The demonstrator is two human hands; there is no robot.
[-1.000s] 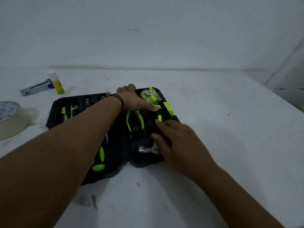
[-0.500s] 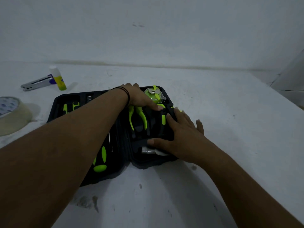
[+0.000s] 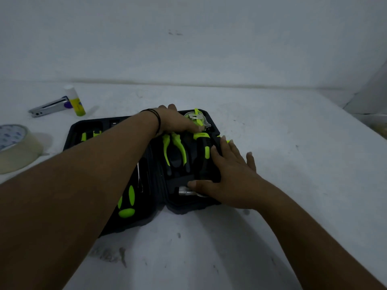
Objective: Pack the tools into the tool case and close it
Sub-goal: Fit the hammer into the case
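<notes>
The black tool case (image 3: 134,218) lies open on the white surface. Green-handled pliers (image 3: 174,151) sit in its right half, and a tape measure (image 3: 196,118) is at the far corner. A green and black hammer (image 3: 204,147) runs down that half, its silver head (image 3: 184,191) near the front. A green-handled screwdriver (image 3: 126,206) lies in the left half. My left hand (image 3: 173,122) curls its fingers over the case's far rim, thumb on the hammer's handle end. My right hand (image 3: 228,176) lies flat with fingers spread on the hammer and the case's right edge.
A roll of clear tape (image 3: 15,147) stands at the left edge. A stapler (image 3: 50,107) and a glue stick (image 3: 75,102) lie at the back left. A white wall rises behind, and a ledge starts at the far right.
My right hand slid forward over the hammer and flattened with its fingers spread past the case's right edge. My left hand stayed at the far rim.
</notes>
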